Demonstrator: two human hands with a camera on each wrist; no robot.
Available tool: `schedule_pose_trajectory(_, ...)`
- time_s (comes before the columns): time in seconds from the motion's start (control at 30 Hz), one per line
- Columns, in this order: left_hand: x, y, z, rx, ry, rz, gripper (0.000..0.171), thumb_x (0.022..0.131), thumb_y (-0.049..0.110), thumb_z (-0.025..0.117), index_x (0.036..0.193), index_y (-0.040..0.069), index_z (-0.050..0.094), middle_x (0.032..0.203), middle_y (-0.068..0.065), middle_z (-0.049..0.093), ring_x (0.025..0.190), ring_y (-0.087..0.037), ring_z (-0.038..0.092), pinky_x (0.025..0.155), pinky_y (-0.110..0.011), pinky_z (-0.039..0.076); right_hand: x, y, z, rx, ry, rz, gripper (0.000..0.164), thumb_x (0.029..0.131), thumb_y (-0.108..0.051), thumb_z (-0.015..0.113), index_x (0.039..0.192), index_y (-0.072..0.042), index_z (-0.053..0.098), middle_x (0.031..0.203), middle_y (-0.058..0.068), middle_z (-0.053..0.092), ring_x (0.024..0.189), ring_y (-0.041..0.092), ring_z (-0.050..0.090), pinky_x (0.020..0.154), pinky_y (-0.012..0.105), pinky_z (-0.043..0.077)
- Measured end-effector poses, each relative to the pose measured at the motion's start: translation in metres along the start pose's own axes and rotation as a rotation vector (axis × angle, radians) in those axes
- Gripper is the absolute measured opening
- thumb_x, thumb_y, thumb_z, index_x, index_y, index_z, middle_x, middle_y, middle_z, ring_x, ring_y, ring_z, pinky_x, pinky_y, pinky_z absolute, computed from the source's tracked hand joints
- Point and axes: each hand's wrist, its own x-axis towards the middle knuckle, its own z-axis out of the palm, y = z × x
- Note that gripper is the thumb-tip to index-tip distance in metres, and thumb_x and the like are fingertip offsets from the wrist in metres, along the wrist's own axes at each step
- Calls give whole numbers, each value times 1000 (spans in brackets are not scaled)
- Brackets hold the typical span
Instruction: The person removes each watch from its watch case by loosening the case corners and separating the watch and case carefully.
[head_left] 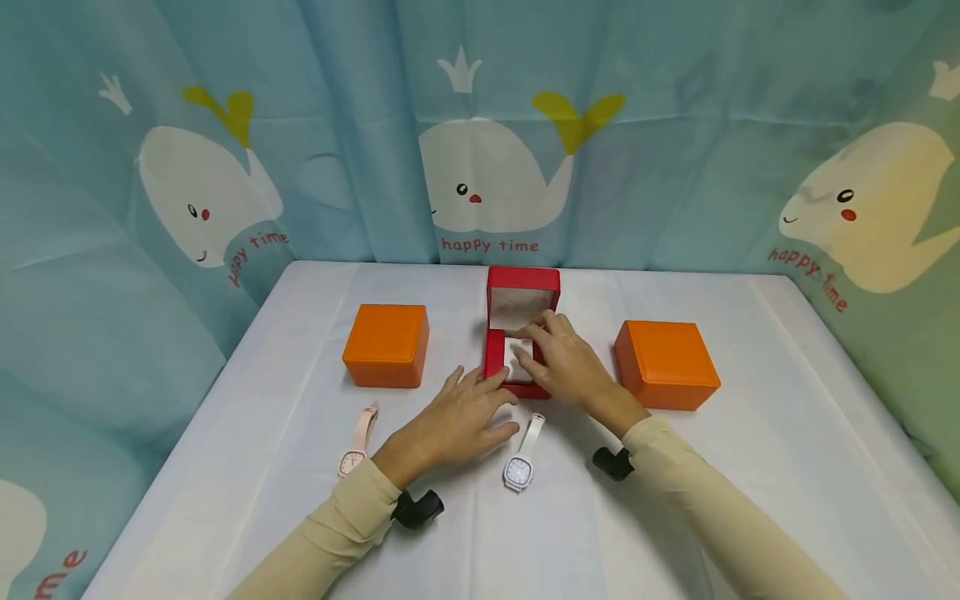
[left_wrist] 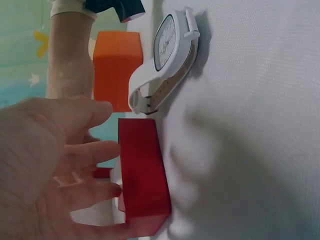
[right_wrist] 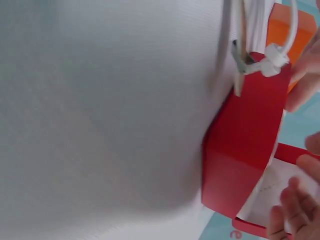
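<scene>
A red watch box (head_left: 492, 354) stands with its lid (head_left: 522, 279) raised, and a white cushion (head_left: 517, 360) sits inside. My left hand (head_left: 463, 414) is at the box's front left, its fingers spread over the near rim. Above the cushion is my right hand (head_left: 568, 360), fingers bent loosely; whether they touch the cushion is hard to see. In the right wrist view its fingertips (right_wrist: 295, 207) appear near the lid with nothing gripped. A white watch (head_left: 519, 472) with a white strap lies in front of the box, near my left hand.
Orange boxes stand closed on either side, one at left (head_left: 386, 346) and one at right (head_left: 666, 365). A pink watch (head_left: 354, 458) lies left of my left forearm, partly behind the sleeve. A whale-print curtain (head_left: 495, 167) hangs behind the white-covered table (head_left: 285, 367).
</scene>
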Motion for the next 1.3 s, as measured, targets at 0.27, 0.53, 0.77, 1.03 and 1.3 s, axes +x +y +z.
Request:
schedule_pose_trajectory(0.27,6,-1,1,29,151,53,51,98,36,67,143,14,57,157,-12,41,145,-36,31,116,-63,21,11,-3,-14,75,282,-207,11,92,-10,70,102,-5,71,97,5,63,90,23,59,76,37,57)
schedule_pose_trajectory(0.53,14,0,7,34,54,140,54,101,32,64,146,4,52,154,-17,44,145,-32,36,118,-46,26,41,-3,-26,17,548,-174,22,92,-13,64,108,2,69,118,19,60,108,36,50,89,46,47)
schedule_pose_trajectory(0.77,15,3,10,93,58,124,47,99,31,66,139,7,61,153,-13,46,143,-28,39,116,-43,32,58,-3,-26,-30,239,224,63,97,-45,59,146,-6,51,148,22,41,131,39,41,103,55,41)
schedule_pose_trajectory(1.03,11,2,12,98,50,136,43,98,31,68,135,10,63,152,-14,46,143,-30,39,116,-45,32,55,6,-30,125,-17,234,69,101,-58,47,150,-9,46,132,11,45,111,30,54,96,49,48)
schedule_pose_trajectory(1.3,10,-4,7,26,33,97,40,99,32,67,133,11,65,157,-11,42,147,-27,33,119,-46,23,53,10,-38,129,-94,137,62,106,-52,43,151,-10,40,133,12,40,109,30,51,91,47,47)
